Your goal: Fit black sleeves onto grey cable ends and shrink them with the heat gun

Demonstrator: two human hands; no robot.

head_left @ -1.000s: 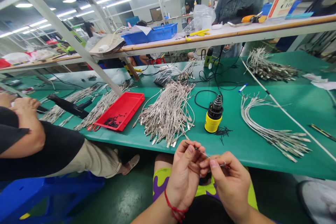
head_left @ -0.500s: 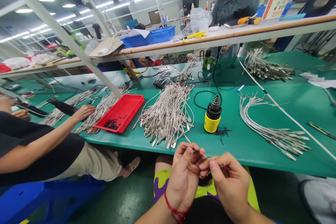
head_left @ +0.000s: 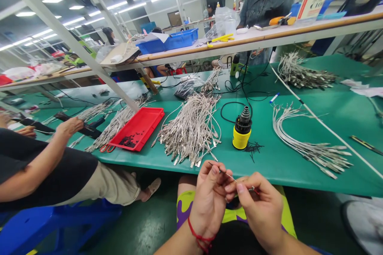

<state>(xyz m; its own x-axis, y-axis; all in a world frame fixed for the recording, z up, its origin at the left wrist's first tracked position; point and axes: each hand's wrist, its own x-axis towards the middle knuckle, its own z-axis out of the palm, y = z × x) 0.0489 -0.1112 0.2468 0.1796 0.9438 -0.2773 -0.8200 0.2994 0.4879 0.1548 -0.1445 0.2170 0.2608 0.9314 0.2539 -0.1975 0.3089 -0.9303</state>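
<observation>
My left hand (head_left: 210,197), with a red cord at the wrist, pinches a thin black tube (head_left: 220,170) between thumb and fingers. A fine pale wire (head_left: 231,177) runs from the tube to my right hand (head_left: 262,207), whose thumb and forefinger are closed on the wire; a bit of red shows by those fingers. Both hands are above my lap at the table's front edge. Beyond them lies a heap of grey cables (head_left: 188,131) with metal plugs. A yellow and black hot-air gun (head_left: 241,133) stands nozzle up beside loose black tubes (head_left: 253,148).
On the green table (head_left: 263,163), a red tray (head_left: 149,121) holds small black pieces. A curved cable bundle (head_left: 311,153) lies at right, near a long white rod (head_left: 326,125). A co-worker's arm (head_left: 38,167) reaches in at left. A shelf (head_left: 179,53) crosses behind.
My hands have barely moved and keep hold of the tube and wire. The co-worker's hand at left has drawn back leftward from the cables near the red tray.
</observation>
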